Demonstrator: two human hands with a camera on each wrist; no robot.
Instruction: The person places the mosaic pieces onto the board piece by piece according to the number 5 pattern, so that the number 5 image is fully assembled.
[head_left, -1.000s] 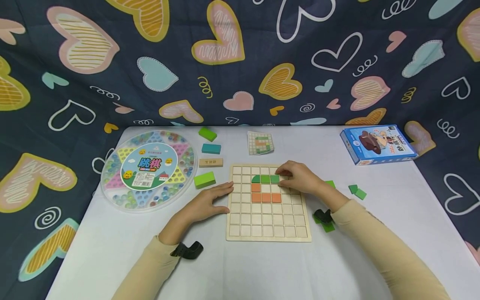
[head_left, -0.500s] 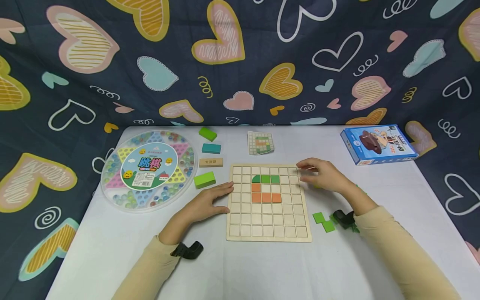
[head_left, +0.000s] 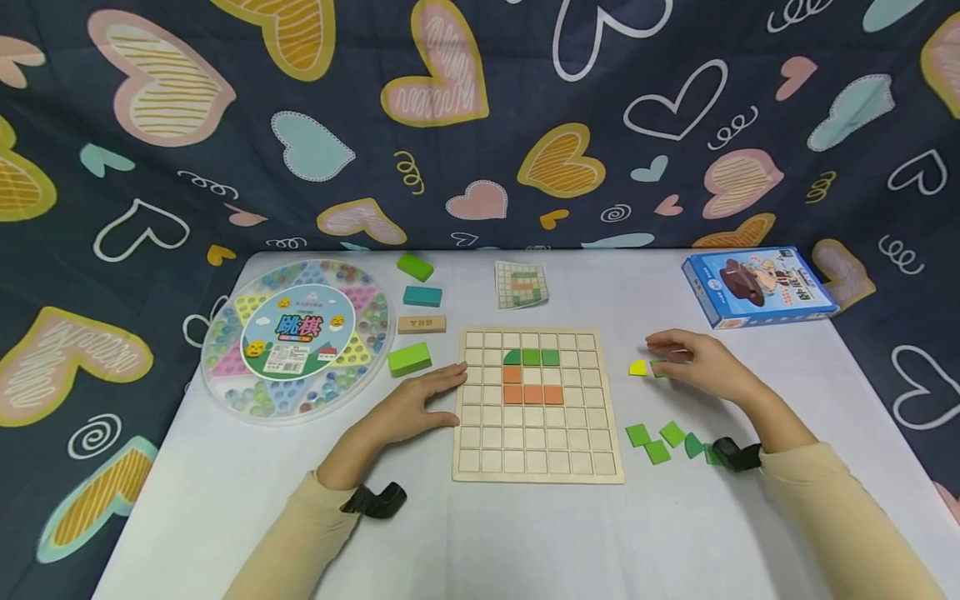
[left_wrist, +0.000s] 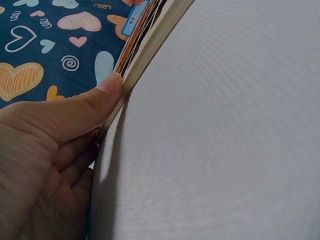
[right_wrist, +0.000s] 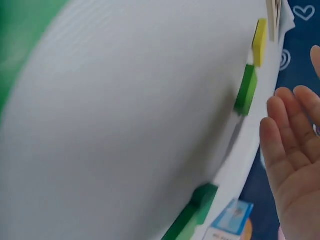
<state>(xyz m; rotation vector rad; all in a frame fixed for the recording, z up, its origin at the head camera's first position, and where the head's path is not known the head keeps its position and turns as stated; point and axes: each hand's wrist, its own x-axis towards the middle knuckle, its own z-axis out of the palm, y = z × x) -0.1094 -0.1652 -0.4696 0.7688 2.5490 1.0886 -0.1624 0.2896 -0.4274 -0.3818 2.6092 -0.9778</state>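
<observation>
The grid board (head_left: 536, 406) looks like pale, matt, unvarnished wood — its painted tiles (head_left: 532, 377) matt too. The table cover (head_left: 480, 533) is white, finely ribbed cloth. The round game case (head_left: 297, 338) at left is glossy clear plastic — the far-right box (head_left: 757, 287) printed card.

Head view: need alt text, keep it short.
The right hand reaches over a yellow piece right of a wooden grid board, while the left hand rests against the board's left edge. Green and orange tiles fill a few squares.

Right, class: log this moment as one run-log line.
left hand: rests flat, thumb on grid board edge | right hand: open, fingertips at green tile beside yellow piece
</observation>
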